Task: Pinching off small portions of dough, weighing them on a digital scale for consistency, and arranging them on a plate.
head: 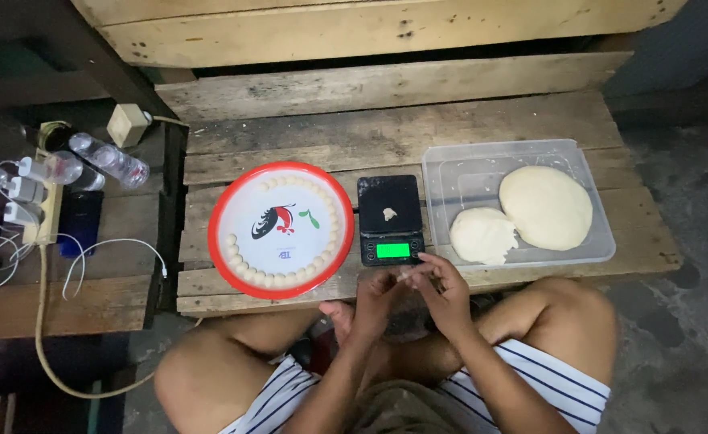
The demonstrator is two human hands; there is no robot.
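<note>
My left hand [375, 304] and my right hand [442, 291] meet just below a small black scale [391, 219] with a lit green display. Between the fingers of both hands is a small pale piece of dough [404, 275]. A tiny bit of dough [388, 213] lies on the scale's platform. Left of the scale sits a round white tray with a red rim [227, 197], with several small dough balls [249, 273] lined along its edge. To the right, a clear plastic tub [450, 161] holds two flat lumps of dough [545, 206].
Everything rests on a low wooden pallet [386, 128]. My crossed legs are at its near edge. At the left are a power strip with chargers and cables [36, 201], a clear plastic bottle [108, 158] and a dark phone [79, 221]. Concrete floor lies to the right.
</note>
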